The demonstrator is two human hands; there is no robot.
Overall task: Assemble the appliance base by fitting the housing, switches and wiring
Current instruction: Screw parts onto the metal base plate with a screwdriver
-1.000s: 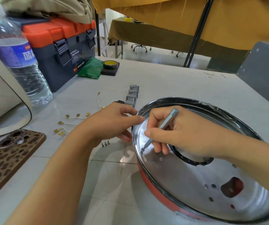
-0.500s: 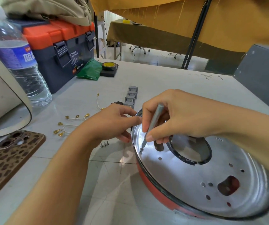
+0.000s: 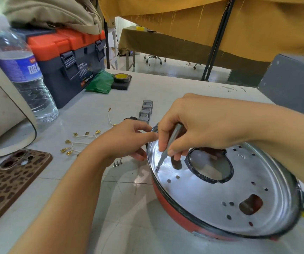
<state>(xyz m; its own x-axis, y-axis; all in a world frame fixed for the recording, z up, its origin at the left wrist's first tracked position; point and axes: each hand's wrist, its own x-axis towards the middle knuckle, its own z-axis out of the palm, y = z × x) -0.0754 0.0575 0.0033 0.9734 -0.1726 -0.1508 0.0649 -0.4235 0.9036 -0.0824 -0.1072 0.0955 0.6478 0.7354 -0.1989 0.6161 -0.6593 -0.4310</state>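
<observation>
The right hand (image 3: pixel 200 125) is curled round a grey screwdriver bit (image 3: pixel 169 143), pinching it between thumb and fingers, and the tip is planted on a small screw (image 3: pixel 157 169) at the near-left edge of the shiny metal plate inside the housing (image 3: pixel 221 204). The left hand (image 3: pixel 121 142) grips the housing's dark rim on its left side, thumb on top of the rim and the other fingers curled against the outer wall. That housing, a round red-walled base with a silver perforated plate and a large black-edged round opening (image 3: pixel 209 166) in the middle, sits on the desk (image 3: pixel 121 208) at the right of the view, tilted up toward the camera. Just left of the left hand lie three loose screws (image 3: pixel 117 163), and further left a scatter of short white wires with brass terminals (image 3: pixel 79 142). Beyond the hands a row of small grey switches (image 3: pixel 146 111) runs away across the desk. At the near left a phone in a leopard-print case (image 3: pixel 9 184) lies face down. Behind it stands a clear water bottle (image 3: pixel 24 77), next to an orange-lidded toolbox (image 3: pixel 68 57), with a green bag (image 3: pixel 99 82) and a roll of black tape (image 3: pixel 121 77) just right of that.
</observation>
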